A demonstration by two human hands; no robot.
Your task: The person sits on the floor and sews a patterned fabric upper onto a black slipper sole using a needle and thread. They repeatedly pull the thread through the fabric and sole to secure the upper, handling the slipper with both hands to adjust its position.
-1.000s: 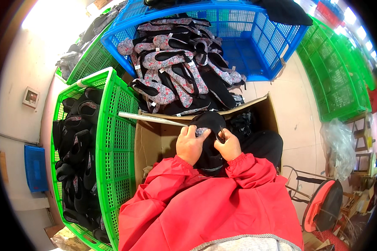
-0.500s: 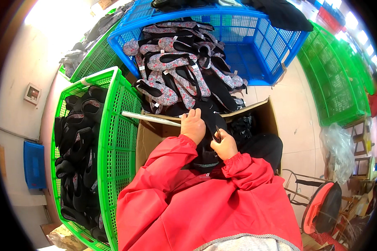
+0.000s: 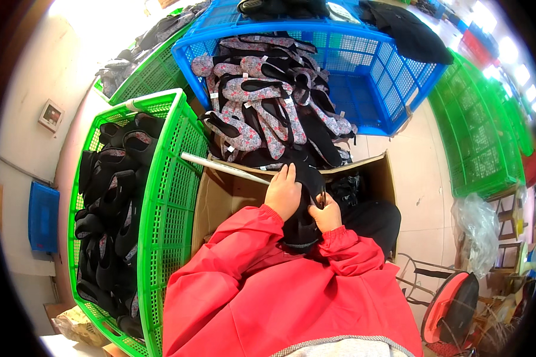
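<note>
My left hand (image 3: pixel 284 191) is closed on a soft black fabric slipper (image 3: pixel 307 179), its fingers pointing away from me along its left side. At the slipper's right side, my right hand (image 3: pixel 326 215) is closed around small dark thread snips (image 3: pixel 321 200), whose blades I cannot make out clearly. The slipper hangs down between my forearms, over an open cardboard box (image 3: pixel 389 174). Just beyond it lies a heap of floral-patterned slippers (image 3: pixel 257 89) with black linings and white tags, spilling from a blue crate (image 3: pixel 419 83) lying on its side.
A green crate (image 3: pixel 174 172) full of black slippers (image 3: pixel 116 184) stands at my left. A white rod (image 3: pixel 223 168) crosses the box's left edge. More green crates (image 3: pixel 476 131), a clear plastic bag (image 3: pixel 477 229) and a stool with a red-and-black seat (image 3: pixel 452 309) are at the right.
The scene has shifted slightly down and rightward in view. Both hands have drawn a little closer to my body with the slipper; the snips stay in the right hand.
</note>
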